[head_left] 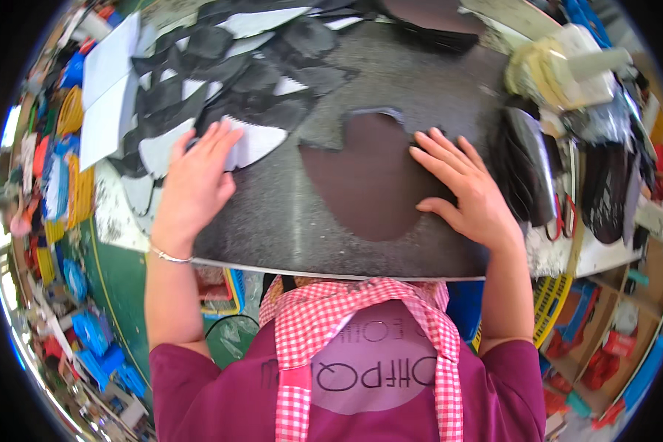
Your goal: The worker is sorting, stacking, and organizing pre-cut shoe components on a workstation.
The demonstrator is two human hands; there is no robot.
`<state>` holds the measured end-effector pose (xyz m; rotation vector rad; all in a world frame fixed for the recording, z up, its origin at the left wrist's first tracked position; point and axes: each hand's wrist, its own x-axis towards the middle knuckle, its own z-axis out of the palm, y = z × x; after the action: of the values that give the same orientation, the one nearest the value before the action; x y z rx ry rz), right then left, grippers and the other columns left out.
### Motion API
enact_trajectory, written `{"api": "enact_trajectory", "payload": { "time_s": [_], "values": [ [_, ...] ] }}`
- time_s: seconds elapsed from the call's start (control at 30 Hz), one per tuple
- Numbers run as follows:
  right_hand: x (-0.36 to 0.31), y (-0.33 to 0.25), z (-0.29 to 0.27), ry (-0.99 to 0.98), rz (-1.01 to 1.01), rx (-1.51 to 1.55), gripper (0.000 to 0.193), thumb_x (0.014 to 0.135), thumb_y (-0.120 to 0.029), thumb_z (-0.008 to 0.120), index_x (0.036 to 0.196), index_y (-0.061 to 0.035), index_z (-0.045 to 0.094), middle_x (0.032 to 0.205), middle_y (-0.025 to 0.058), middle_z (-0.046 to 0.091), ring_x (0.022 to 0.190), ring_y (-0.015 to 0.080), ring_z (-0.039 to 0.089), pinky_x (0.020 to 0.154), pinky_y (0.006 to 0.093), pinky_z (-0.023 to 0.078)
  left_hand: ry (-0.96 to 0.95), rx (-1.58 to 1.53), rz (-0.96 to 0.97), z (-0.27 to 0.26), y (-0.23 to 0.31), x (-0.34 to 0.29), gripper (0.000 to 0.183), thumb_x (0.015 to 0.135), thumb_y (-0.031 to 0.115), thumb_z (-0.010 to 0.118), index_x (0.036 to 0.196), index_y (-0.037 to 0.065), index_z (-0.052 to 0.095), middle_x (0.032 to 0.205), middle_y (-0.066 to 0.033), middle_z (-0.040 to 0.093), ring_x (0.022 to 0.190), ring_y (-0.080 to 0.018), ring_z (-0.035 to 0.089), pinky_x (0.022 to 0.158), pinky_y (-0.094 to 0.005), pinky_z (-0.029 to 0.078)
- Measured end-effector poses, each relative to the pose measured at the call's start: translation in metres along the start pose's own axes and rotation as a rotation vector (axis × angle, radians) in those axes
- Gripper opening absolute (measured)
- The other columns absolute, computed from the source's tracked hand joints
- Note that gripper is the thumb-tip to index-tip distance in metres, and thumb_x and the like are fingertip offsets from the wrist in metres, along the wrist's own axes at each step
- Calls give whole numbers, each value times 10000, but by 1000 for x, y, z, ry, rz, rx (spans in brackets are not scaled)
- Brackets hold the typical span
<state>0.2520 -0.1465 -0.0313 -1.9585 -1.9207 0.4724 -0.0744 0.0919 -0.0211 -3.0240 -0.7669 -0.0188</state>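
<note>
"State the right hand's position."
"My right hand [460, 184] lies palm down at the right side of the brown piece [368, 180]. The fingers are spread, the thumb set apart, with their tips at the edge of the piece. How firmly they press, I cannot tell."

"And the left?"
"My left hand [202, 166] rests over the white piece [261, 141], toward the left edge of the table [272, 239]. The fingers lie close together and the thumb stands away. Whether they pinch anything underneath, I cannot tell."

"Location of the brown piece?"
"Flat near the middle of the table, between my hands and back from the front edge. Its near end is rounded; a notch is cut at its far left."

"Surroundings?"
"Overlapping black pieces [206, 44] cover the far left corner, some white pieces among them. A white sheet [110, 88] stands along the left edge. A brown stack [435, 22] lies at the far edge. Toward the right edge I record shiny black pieces [519, 162], with red-handled scissors [556, 227] just beside them. Yellowish rolls [538, 66] sit at the far right corner."

"Markings?"
"Large dark letters, in two rows, on the pale print [376, 398] of my maroon shirt [221, 398]. Checked straps [295, 346] cover part of it."
</note>
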Motion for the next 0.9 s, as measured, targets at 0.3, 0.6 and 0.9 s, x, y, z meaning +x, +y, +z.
{"api": "enact_trajectory", "payload": {
  "time_s": [0.3, 0.6, 0.9],
  "values": [
    [-45, -8, -15, 867, 383, -172, 289, 827, -82, 768, 1106, -64, 698, 1025, 73, 687, 964, 272, 612, 828, 375, 496, 910, -360, -156, 4, 5, 29, 297, 879, -41, 660, 1167, 12, 704, 1103, -136, 727, 931, -259, 677, 890, -348, 479],
    [-68, 19, -24, 714, 626, -153, 173, 908, -152, 702, 1037, -40, 727, 888, 114, 641, 873, 291, 583, 808, 382, 466, 346, -279, 493, 20, 171, 24, 400, 760, 188, 659, 1149, 187, 754, 1284, 29, 676, 923, -142, 529, 834, -297, 389],
    [-76, 54, -51, 610, 1148, 33, 571, 1006, -540, 474, 948, -31, 726, 777, 142, 712, 750, 310, 685, 708, 424, 496, 198, -469, 425, 9, 161, 29, 484, 686, 244, 800, 1160, 188, 718, 1415, -72, 575, 1170, -287, 511, 966, -430, 359]
  ]
}}
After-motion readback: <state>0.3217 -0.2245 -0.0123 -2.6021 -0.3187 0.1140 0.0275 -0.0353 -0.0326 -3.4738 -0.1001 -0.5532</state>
